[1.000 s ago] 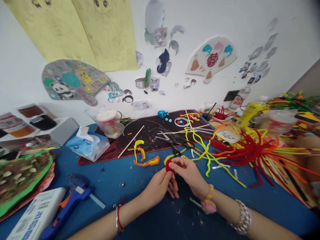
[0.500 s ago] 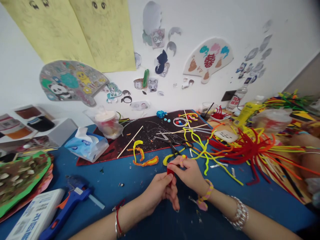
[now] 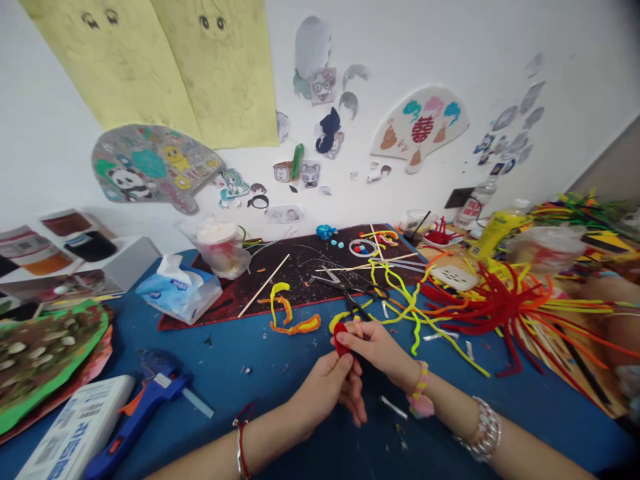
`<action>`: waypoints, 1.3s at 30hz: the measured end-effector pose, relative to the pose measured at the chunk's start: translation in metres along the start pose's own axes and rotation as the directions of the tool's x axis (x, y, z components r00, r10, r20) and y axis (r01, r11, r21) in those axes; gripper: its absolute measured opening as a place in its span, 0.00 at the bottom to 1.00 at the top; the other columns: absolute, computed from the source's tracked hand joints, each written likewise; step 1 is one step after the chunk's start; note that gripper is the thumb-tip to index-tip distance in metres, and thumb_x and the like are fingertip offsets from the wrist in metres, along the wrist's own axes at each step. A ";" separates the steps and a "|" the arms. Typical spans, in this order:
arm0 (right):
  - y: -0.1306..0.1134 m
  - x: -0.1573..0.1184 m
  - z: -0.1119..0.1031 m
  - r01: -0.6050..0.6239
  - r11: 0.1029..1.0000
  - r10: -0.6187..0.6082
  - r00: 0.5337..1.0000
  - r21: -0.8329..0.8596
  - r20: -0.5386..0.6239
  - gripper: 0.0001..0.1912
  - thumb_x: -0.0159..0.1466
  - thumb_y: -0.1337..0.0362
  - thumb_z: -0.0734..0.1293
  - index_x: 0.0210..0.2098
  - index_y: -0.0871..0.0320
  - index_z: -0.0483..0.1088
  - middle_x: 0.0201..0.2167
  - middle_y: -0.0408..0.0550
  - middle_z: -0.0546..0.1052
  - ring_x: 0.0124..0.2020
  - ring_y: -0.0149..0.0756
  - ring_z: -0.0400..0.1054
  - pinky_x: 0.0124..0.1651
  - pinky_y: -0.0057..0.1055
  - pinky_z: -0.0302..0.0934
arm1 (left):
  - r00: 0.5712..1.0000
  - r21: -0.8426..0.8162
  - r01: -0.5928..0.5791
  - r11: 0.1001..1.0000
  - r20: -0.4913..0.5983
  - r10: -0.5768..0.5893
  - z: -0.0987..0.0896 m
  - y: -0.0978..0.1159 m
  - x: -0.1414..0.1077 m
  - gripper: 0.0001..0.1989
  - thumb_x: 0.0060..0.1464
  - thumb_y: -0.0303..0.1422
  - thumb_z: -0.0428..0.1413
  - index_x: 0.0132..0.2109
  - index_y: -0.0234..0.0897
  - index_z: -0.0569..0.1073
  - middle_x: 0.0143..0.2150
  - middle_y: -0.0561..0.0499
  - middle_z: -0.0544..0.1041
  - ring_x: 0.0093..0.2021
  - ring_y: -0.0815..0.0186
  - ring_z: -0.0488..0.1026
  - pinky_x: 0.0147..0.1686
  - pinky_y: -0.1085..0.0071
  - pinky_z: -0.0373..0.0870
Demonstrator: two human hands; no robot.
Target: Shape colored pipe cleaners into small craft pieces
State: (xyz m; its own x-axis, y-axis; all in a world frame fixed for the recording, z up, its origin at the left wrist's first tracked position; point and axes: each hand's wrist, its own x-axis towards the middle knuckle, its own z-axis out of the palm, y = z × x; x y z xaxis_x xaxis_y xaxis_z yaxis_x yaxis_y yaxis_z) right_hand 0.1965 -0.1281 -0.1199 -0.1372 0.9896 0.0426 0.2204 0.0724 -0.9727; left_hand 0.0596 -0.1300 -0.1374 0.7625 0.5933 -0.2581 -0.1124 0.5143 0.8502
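Observation:
A small red fuzzy piece [image 3: 341,339] stands up between my two hands above the blue table. My left hand [image 3: 330,387] pinches its lower end with thumb and fingers, the other fingers curled below. The thumb and fingertips of my right hand [image 3: 377,343] close on its upper part, touching the left fingertips. Just behind the hands lie black-handled scissors [image 3: 350,297] and a yellow fuzzy stem [image 3: 337,320]. Bent yellow and orange fuzzy stems [image 3: 295,327] rest on the table left of them.
A blue glue gun [image 3: 155,393], a white box [image 3: 75,427] and a tissue pack [image 3: 177,290] are at left. Red, orange and yellow stems [image 3: 500,300] spread at right. A dark mat [image 3: 300,283] holds thin sticks. Behind it is a wrapped cup [image 3: 220,247]. Someone's arm [image 3: 615,303] shows at far right.
The red piece now shows more of its surface, its rounded top standing above my fingers. My right hand has shifted slightly on it. The whole view has moved a little.

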 end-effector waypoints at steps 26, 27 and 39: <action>0.001 -0.007 -0.003 -0.028 0.966 0.094 0.964 -0.256 0.249 0.18 0.65 0.54 0.50 0.26 0.58 0.58 0.20 0.39 0.62 0.21 0.26 0.57 0.27 0.24 0.54 | 0.965 0.877 -0.121 0.465 -0.006 0.263 -0.031 0.060 -0.009 0.16 0.58 0.39 0.40 0.27 0.37 0.62 0.16 0.57 0.64 0.16 0.71 0.62 0.22 0.75 0.57; -0.001 -0.007 -0.004 -0.006 0.957 0.082 0.965 -0.289 0.250 0.17 0.65 0.55 0.51 0.26 0.58 0.59 0.20 0.39 0.63 0.21 0.26 0.57 0.27 0.24 0.53 | 0.978 0.858 -0.111 0.501 0.003 0.210 -0.033 0.062 -0.009 0.16 0.58 0.40 0.40 0.27 0.37 0.62 0.15 0.57 0.64 0.16 0.72 0.62 0.21 0.76 0.58; -0.008 -0.007 -0.012 0.378 0.761 -0.073 0.857 -0.527 0.510 0.16 0.64 0.62 0.55 0.22 0.60 0.61 0.17 0.38 0.58 0.19 0.25 0.49 0.26 0.25 0.47 | 0.948 0.805 0.058 0.590 0.141 -0.286 -0.033 0.076 -0.019 0.16 0.57 0.41 0.39 0.29 0.35 0.64 0.22 0.54 0.67 0.18 0.73 0.64 0.18 0.78 0.60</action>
State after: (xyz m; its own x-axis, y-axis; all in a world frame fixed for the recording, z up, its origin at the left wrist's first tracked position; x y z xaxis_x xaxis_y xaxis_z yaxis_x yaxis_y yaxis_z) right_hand 0.2073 -0.1346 -0.1101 -0.6260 0.7798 -0.0084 0.6248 0.4951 -0.6037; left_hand 0.0156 -0.0818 -0.0827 0.8446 0.3276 -0.4234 0.4914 -0.1606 0.8560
